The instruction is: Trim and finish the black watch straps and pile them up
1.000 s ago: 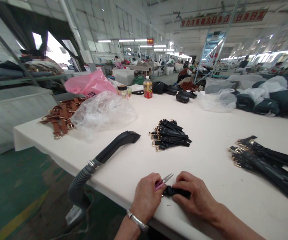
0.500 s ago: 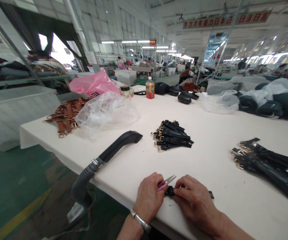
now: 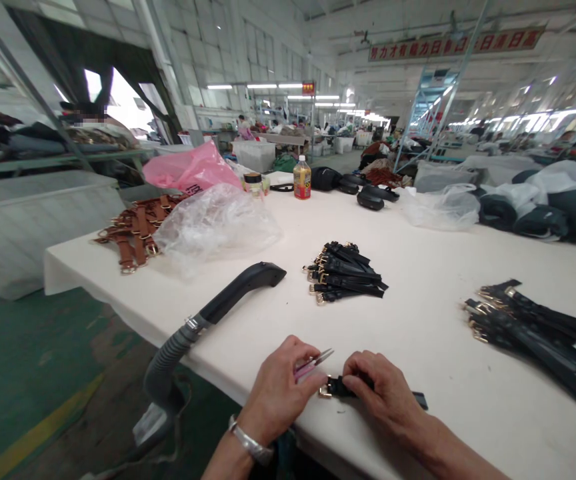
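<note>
At the near edge of the pale surface [image 3: 248,320], I am holding a short black strap [image 3: 337,385] in my right fingers [image 3: 362,363].

I am judging it light, springy rather than limp, and not fragile, its smooth face perhaps slipping a little; the band just behind the gold-toned buckle [image 3: 325,387] is offering the better hold; my right fingers are pinching narrowly over that band, with what looks like its dark tail [image 3: 421,400] showing past them; my left fingers [image 3: 308,388] are curling round pink-handled scissors [image 3: 313,365], the blades pointing away from the strap; my left thumb is resting by the buckle, though whether it is touching I cannot tell; farther off, a fanned bundle of black straps [image 3: 351,273] is lying flat, and a second bundle [image 3: 533,340] is lying to the right.
</note>
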`<state>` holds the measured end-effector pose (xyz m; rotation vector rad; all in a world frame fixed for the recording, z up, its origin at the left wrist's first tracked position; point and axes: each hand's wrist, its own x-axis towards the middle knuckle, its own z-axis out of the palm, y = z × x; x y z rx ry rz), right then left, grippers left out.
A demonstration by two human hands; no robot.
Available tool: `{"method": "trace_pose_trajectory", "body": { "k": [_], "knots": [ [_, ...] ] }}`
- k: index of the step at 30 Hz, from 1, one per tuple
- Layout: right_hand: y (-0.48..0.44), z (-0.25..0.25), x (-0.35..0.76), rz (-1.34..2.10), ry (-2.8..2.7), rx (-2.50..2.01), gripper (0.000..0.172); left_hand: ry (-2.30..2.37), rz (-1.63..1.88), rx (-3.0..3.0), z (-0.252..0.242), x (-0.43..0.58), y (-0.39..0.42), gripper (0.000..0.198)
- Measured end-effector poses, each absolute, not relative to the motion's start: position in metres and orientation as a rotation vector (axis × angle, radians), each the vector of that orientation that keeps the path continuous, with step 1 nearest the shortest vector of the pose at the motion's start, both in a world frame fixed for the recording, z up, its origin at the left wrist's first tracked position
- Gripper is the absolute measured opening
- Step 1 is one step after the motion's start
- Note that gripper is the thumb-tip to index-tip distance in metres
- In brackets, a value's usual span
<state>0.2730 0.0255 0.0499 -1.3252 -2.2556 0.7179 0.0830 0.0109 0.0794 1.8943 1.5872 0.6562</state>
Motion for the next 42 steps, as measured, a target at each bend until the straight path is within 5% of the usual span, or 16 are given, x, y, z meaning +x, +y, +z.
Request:
{"method": "trace_pose_trajectory", "body": {
  "k": [10, 33, 42],
  "knots": [
    [0.026, 0.045, 0.273, 0.712, -2.242, -1.344, 0.015, 1.52, 0.324, 2.146, 0.092, 0.074, -0.007, 0.019],
    [0.026, 0.045, 0.272, 0.786, -2.139, -1.312, 0.015, 1.582, 0.268, 2.254, 0.075, 0.082, -0.015, 0.025],
    [0.027, 0.092, 0.304, 1.646, -1.845, -0.964, 0.024, 1.572, 0.317, 2.142, 0.083, 0.08, -0.013, 0.022]
  ]
}}
